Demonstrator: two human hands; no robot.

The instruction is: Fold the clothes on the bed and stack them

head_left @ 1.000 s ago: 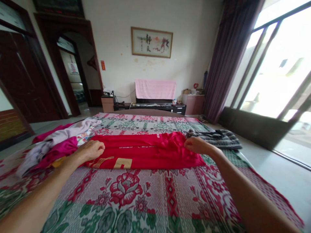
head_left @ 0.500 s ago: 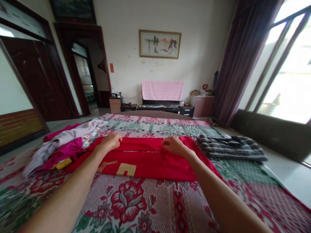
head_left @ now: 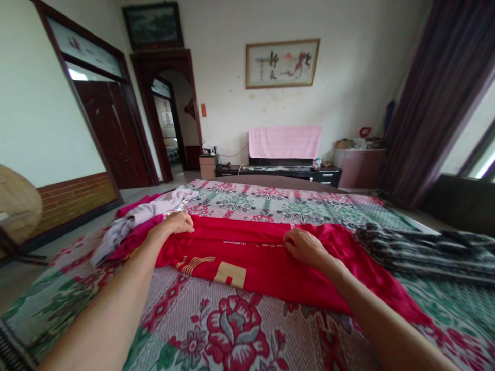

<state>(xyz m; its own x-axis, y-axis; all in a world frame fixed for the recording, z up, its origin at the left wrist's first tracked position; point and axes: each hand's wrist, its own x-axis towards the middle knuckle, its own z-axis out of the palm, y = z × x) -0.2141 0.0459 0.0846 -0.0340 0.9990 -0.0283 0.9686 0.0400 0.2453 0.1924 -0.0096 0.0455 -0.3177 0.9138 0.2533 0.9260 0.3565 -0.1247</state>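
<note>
A red shirt (head_left: 266,263) with white lettering and a tan printed emblem lies spread and partly folded across the bed. At its upper left edge, my left hand (head_left: 178,223) is closed on the cloth with the fingers curled down. My right hand (head_left: 307,246) is closed on the fabric right of the lettering, its fingertips partly hidden. Beyond this hand, the shirt's right part (head_left: 348,252) is wrinkled and trails toward my forearm.
Beneath everything is a flowered bedspread (head_left: 235,330). Heaped pink and pale clothes (head_left: 143,221) lie at the left, and a striped dark garment (head_left: 421,252) at the right. Farther back stand a low black cabinet (head_left: 328,176) and a screen under a pink cloth (head_left: 285,142).
My view has turned left, so the room appears shifted right. My right hand has come down onto the shirt, and the cloth's right part looks more spread out. My left hand stays at its edge.
</note>
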